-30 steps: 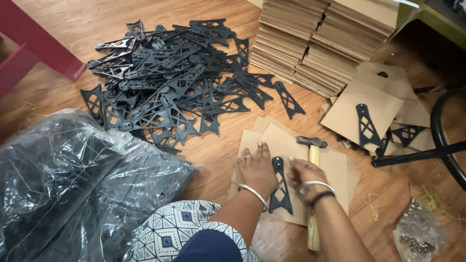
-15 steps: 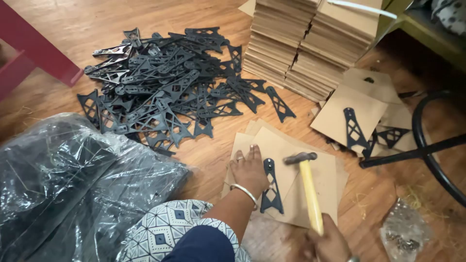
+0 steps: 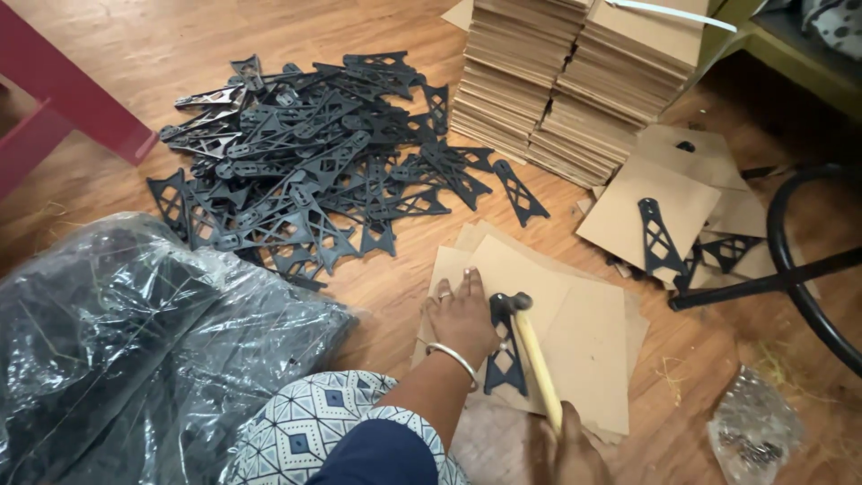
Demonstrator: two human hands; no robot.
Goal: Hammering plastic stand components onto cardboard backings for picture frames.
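My left hand [image 3: 463, 316] lies flat on a brown board [image 3: 588, 337] on the floor, fingers spread, beside a black lattice bracket [image 3: 505, 364] that lies on the board. My right hand [image 3: 575, 454], at the bottom edge, grips the pale wooden handle of a hammer [image 3: 536, 355]. The hammer's dark metal head sits on the top end of the bracket.
A big heap of black brackets [image 3: 314, 162] covers the floor ahead. Stacks of brown boards [image 3: 575, 81] stand at the back right, with finished boards carrying brackets [image 3: 660, 224] beside them. A plastic-wrapped black bundle [image 3: 135, 350], a red furniture leg [image 3: 63, 85], a black metal frame [image 3: 790, 269] and a small bag of hardware [image 3: 759, 436] surround me.
My right hand left the bracket, took the hammer by its handle and swung its head down onto the bracket's top. My left hand stayed on the board.
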